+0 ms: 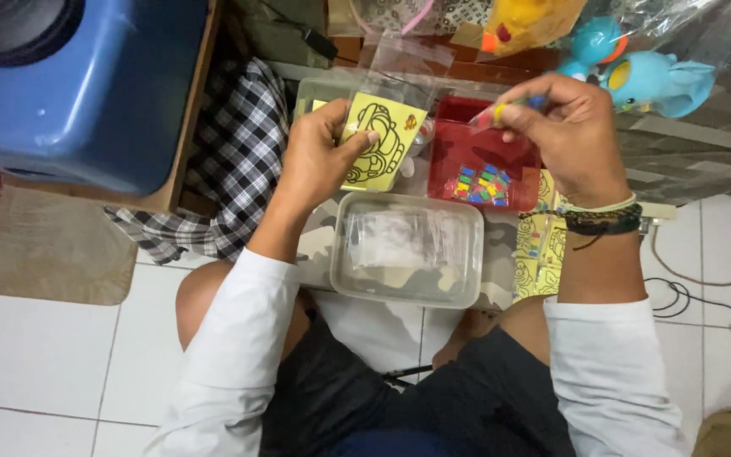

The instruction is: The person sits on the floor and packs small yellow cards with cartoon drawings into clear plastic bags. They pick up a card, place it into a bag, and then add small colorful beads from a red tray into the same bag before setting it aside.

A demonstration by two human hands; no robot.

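Both hands work over a lap full of small trays, one on a yellow card, the other on a little packet.

The left hand pinches the yellow card by its left edge, thumb across its face, holding it tilted with its long side running up and away from the person. The right hand is closed in a pinch on a small clear packet of coloured bits, held just above the red tray. The packet lies to the right of the card, near it but apart, so the right hand is the nearer one to the coloured pieces in the tray. A clear plastic box sits just below both hands, and blue toy ducks lie beyond.
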